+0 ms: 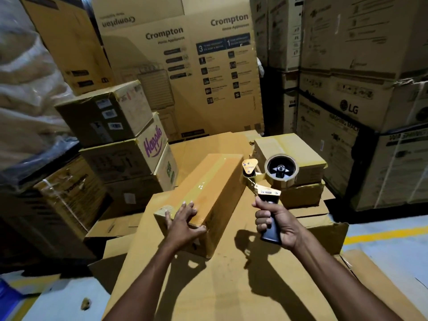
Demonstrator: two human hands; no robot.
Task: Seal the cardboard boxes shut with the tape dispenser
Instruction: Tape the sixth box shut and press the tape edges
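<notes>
**A:** The long box lies closed on flattened cardboard, contents hidden. It runs from near-left to far-right.

**B:** The left hand rests spread-fingered on its near end. The right hand clenches the tape dispenser handle just right of the box, roll pointing away.

**A:** Behind are a "Crompton" carton, a "Happilo" box and an "LG" carton.

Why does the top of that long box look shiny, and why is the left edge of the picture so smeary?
Head view: light glints off the glossy tape running along the long box; hard shadows of both arms lie on the flattened cardboard; the plastic-wrapped stack at far left is blurred; the wide lens bows the box stacks at right.
</notes>
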